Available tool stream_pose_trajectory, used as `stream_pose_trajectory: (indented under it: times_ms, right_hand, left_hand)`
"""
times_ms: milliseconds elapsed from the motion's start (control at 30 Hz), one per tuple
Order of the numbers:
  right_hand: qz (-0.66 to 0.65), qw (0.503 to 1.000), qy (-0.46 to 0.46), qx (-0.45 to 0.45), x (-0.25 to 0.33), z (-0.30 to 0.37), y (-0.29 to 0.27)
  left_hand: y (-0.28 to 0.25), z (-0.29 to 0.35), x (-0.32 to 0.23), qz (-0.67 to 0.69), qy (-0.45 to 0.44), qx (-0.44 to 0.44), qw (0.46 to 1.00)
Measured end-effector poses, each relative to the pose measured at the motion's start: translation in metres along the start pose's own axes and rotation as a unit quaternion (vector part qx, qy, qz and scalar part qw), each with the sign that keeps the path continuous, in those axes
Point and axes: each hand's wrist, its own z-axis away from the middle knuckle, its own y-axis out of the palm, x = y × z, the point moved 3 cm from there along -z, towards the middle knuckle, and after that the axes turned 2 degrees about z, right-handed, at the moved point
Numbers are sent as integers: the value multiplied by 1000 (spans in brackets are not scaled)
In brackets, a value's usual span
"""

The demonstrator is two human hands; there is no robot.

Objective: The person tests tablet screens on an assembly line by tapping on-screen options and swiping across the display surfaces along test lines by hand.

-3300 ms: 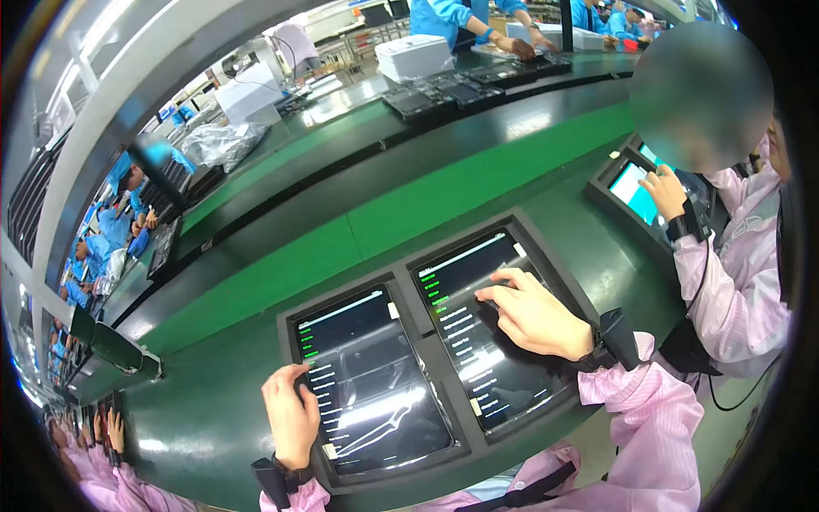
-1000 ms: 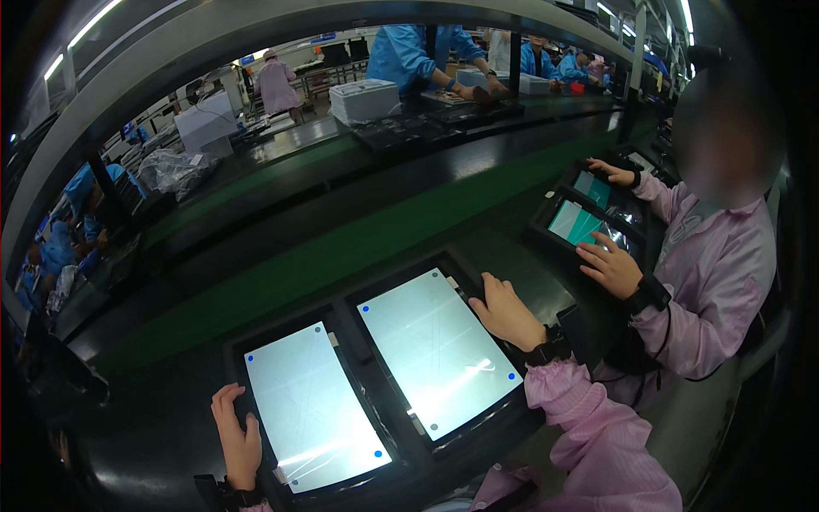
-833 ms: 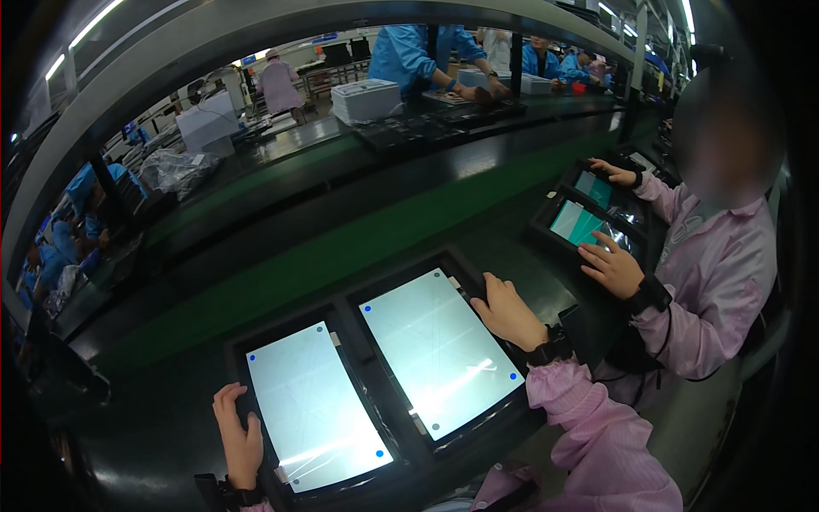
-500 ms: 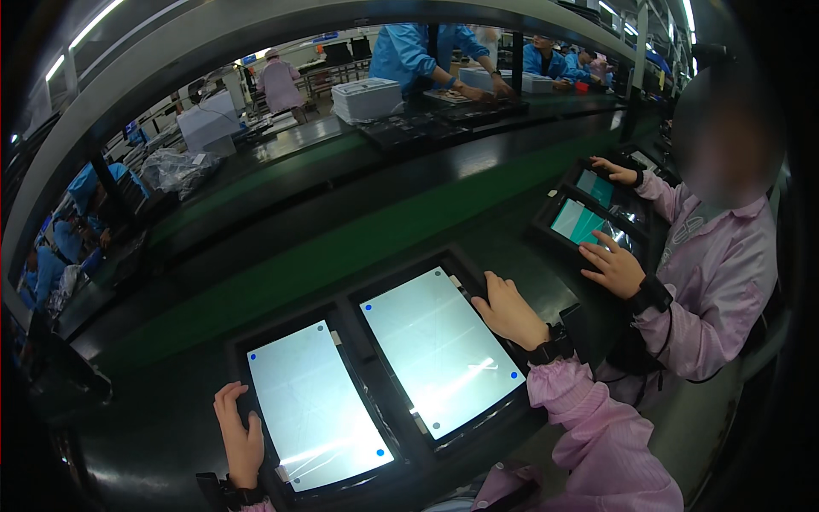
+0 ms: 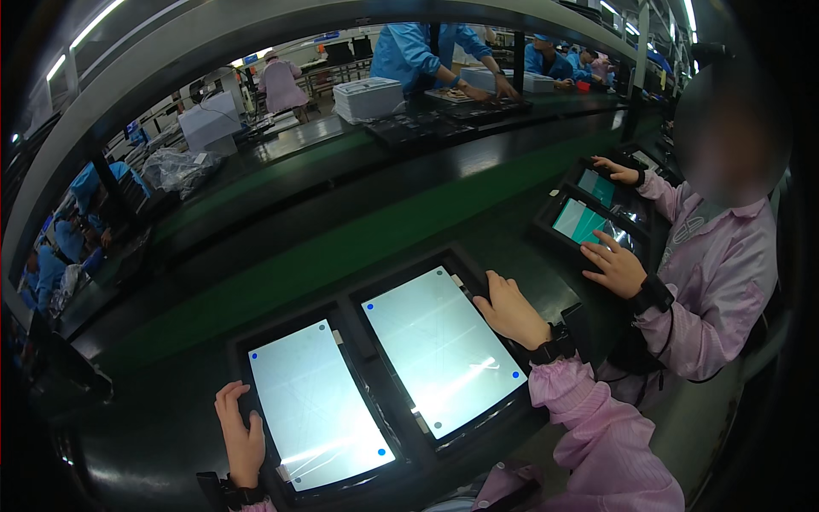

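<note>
Two tablet screens lie side by side in a black tray [image 5: 365, 346], both lit white with blue and grey dots near their corners. My left hand [image 5: 241, 435] rests along the outer edge of the left tablet screen [image 5: 317, 401], fingers extended and apart from the thumb. At the upper right side of the right tablet screen [image 5: 444, 350], my right hand [image 5: 514, 316] lies over the tray's edge with fingers stretched out. Neither hand holds anything. Black bands circle both wrists.
A co-worker [image 5: 712, 256] in pink at the right touches two teal-lit screens [image 5: 580, 222]. Beyond runs a green and black conveyor line [image 5: 341, 218]. Across it, a person in blue [image 5: 418, 51] works beside stacked white trays [image 5: 368, 98]. A clear plastic bag [image 5: 179, 171] lies at the far left.
My hands and the two white screens hold still, apart from a tiny shift of the whole view. Across the line, the person in blue has moved their hands slightly.
</note>
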Motion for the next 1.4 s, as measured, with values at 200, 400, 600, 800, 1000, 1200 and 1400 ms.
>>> stream_pose_trajectory:
  times_ms: [200,400,600,800,1000,1200,1400]
  right_hand:
    - [-1,1000,-2,-1,0,0,0]
    - [-5,1000,-10,-7,0,0,0]
    - [-8,1000,0,3,0,0,0]
    - [-8,1000,3,-11,1,0,-2]
    - [-49,998,15,-40,2,-1,-3]
    - [-49,998,22,-32,3,1,-3]
    - [-43,998,49,6,1,2,-3]
  left_hand:
    - [0,0,1,-2,1,1,1000]
    - [0,0,1,-1,7,-3,1000]
    - [0,0,1,-4,9,-3,1000]
    - [1,0,4,4,15,-4,1000]
    - [-1,-4,12,-41,58,-15,997]
    - [3,-3,15,29,27,-16,999]
    - [2,-3,16,38,5,-12,999]
